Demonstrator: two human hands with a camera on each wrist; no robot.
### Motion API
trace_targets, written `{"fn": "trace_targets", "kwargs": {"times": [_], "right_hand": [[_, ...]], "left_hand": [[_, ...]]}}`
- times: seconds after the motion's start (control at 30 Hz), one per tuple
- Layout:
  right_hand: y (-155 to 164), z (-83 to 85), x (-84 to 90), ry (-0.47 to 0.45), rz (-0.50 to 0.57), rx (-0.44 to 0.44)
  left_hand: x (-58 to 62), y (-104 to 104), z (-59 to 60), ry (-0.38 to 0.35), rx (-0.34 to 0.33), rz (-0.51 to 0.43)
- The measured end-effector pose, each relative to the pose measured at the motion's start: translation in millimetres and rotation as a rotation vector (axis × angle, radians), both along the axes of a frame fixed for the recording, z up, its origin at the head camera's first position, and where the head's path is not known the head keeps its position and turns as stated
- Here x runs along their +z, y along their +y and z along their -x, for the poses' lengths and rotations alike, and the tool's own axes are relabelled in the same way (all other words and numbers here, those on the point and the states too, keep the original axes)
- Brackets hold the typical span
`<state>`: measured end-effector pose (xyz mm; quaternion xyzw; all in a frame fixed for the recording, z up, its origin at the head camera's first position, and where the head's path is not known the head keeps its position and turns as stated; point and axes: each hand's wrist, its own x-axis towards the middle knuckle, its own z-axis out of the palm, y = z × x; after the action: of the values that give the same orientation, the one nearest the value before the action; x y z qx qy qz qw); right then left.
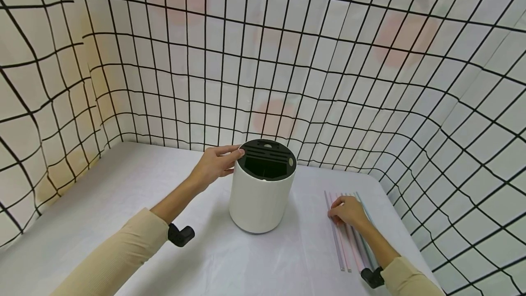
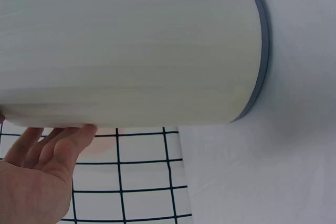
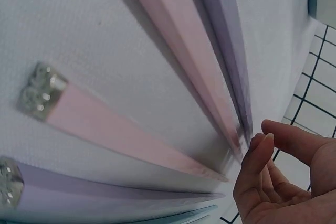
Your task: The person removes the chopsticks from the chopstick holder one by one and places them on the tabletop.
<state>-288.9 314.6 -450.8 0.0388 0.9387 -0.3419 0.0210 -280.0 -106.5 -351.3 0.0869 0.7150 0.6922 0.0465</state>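
A white cylindrical holder (image 1: 259,200) with a black slotted top (image 1: 269,154) stands upright on the white table (image 1: 123,195). My left hand (image 1: 234,154) touches its upper left side, thumb at the rim. In the left wrist view the fingers (image 2: 63,135) lie straight against the holder's wall (image 2: 131,45). Several long pastel sticks (image 1: 349,245), pink and lilac, lie side by side to the right of the holder. My right hand (image 1: 337,211) rests over their far ends. In the right wrist view its loosely curved fingers (image 3: 260,150) sit at the tips of the pink stick (image 3: 178,40), gripping nothing.
A cloth backdrop with a black grid (image 1: 328,58) walls in the table at the back and on both sides. The sticks lie close to the table's right edge (image 1: 404,236). Bare tabletop stretches left of and in front of the holder.
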Motion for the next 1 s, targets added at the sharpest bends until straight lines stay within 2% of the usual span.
{"fn": "trace_targets", "kwargs": {"times": [0.13,0.4,0.6,0.87,1.0], "right_hand": [[-3.7,-2.8,6.8,0.016,-0.002,0.013],[-19.0,-7.1,25.9,0.074,0.075,0.007],[-28.2,-10.5,29.9,0.074,0.098,0.024],[-38.0,-14.1,30.8,0.080,0.084,0.031],[-42.4,-15.5,34.2,0.101,0.051,0.040]], "left_hand": [[0.9,-0.2,-2.8,0.004,0.007,0.022],[7.3,-3.7,-12.1,0.024,0.012,0.120],[10.3,-4.4,-14.2,0.029,0.010,0.179],[25.1,-11.5,-11.8,0.032,-0.016,0.392],[29.0,-16.6,-10.8,0.028,-0.015,0.423]]}}
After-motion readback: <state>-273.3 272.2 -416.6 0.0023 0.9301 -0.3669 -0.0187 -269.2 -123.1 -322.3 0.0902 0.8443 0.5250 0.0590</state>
